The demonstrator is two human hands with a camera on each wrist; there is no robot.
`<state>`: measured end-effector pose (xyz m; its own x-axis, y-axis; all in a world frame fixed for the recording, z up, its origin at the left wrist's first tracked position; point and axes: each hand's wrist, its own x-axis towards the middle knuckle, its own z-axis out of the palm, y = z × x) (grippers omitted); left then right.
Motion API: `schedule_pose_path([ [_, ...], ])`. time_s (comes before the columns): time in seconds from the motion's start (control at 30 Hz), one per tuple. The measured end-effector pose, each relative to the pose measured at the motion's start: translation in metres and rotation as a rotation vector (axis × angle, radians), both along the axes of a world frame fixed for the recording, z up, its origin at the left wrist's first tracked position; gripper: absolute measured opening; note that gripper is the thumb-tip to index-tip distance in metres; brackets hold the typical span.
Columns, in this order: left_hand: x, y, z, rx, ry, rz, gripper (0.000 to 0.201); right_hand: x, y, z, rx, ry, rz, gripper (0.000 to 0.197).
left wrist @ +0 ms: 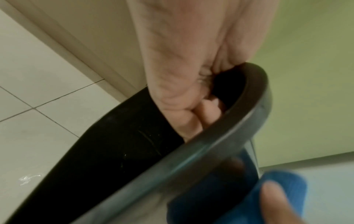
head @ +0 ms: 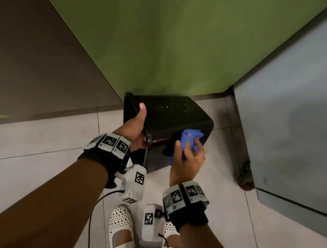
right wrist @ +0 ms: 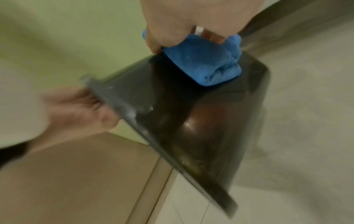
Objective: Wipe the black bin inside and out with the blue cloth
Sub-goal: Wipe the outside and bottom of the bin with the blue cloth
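- 1 black bin (head: 170,121), tipped onto its side and held up off the tiled floor (head: 47,140), close to the foot of the green wall (head: 192,38). Its long axis, mouth to base, runs roughly level from left to right in the head view: the open mouth faces left, the closed base right.
- 1 blue cloth (head: 190,141), bunched into a wad and pressed on the bin's outer wall near the base end, on the side facing the person.
- 1 right hand (head: 186,160), fingers and thumb curled round the cloth.
- 1 left hand (head: 135,130), gripping the rim at the mouth: thumb laid on the outside, fingers (left wrist: 193,115) hooked inside, as the left wrist view shows.
- Progress, as a judgement: the outside wipe is in hand. Pale specks show on the upper outer wall, so that face looks unfinished. The inside state cannot be told; only a dark strip is visible.
- 2 further items: a grey cabinet (head: 290,118) on a castor (head: 245,176) to the right, near the bin but apart; white perforated shoes (head: 120,225) below.
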<state>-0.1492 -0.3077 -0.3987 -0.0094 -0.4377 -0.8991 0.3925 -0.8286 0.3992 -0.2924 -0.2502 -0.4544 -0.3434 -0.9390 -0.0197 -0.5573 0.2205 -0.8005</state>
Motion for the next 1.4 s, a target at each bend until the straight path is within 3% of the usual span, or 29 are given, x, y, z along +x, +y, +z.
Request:
schedule_pose_path([
  [0.1, -0.007, 0.002, -0.002, -0.024, -0.022, -0.022, 0.077, 0.015, -0.005, 0.011, -0.184, 0.145, 0.212, 0.038],
  [0.23, -0.008, 0.006, -0.006, -0.015, -0.071, -0.079, 0.079, 0.028, -0.022, 0.022, -0.152, 0.383, 0.370, 0.041],
  [0.37, -0.012, 0.014, -0.008, -0.001, -0.096, -0.170, 0.081, 0.015, -0.052, 0.023, 0.304, 0.473, 0.560, 0.052],
  [0.47, -0.009, 0.019, -0.009, -0.018, -0.128, -0.260, 0.084, -0.020, -0.070, 0.010, 0.577, 0.484, 0.594, 0.052],
  [0.6, -0.003, 0.021, -0.015, -0.025, -0.227, -0.374, 0.126, -0.049, -0.071, -0.002, 0.734, 0.395, 0.493, 0.056],
  [0.7, -0.010, 0.014, -0.002, -0.064, -0.380, -0.337, 0.088, -0.034, -0.049, 0.003, 0.668, 0.437, 0.470, 0.054],
  [0.73, -0.012, 0.014, -0.001, -0.089, -0.404, -0.315, 0.085, -0.025, -0.040, 0.007, 0.603, 0.462, 0.474, 0.055],
  [0.8, -0.013, 0.016, -0.004, -0.153, -0.378, -0.239, 0.098, -0.004, -0.023, 0.019, 0.443, 0.474, 0.565, 0.059],
  [0.87, -0.006, 0.023, -0.037, -0.157, -0.346, -0.163, 0.114, 0.012, -0.015, 0.024, 0.342, 0.396, 0.681, 0.060],
  [0.97, -0.001, 0.027, -0.056, -0.124, -0.373, -0.132, 0.105, 0.016, -0.024, 0.022, 0.237, 0.301, 0.740, 0.047],
  [1.07, -0.008, 0.025, -0.030, -0.144, -0.375, -0.140, 0.100, -0.001, -0.040, 0.009, 0.283, 0.439, 0.779, 0.043],
  [1.13, -0.011, 0.025, -0.020, -0.148, -0.392, -0.170, 0.081, -0.021, -0.052, -0.004, 0.430, 0.516, 0.753, 0.047],
  [1.2, -0.010, 0.027, -0.020, -0.131, -0.405, -0.174, 0.070, -0.041, -0.061, -0.009, 0.543, 0.452, 0.653, 0.047],
  [1.3, -0.012, 0.034, -0.024, -0.108, -0.404, -0.161, 0.073, -0.047, -0.060, -0.010, 0.634, 0.357, 0.502, 0.050],
  [1.4, -0.016, 0.035, -0.028, -0.097, -0.409, -0.128, 0.065, -0.027, -0.040, -0.003, 0.653, 0.440, 0.392, 0.061],
])
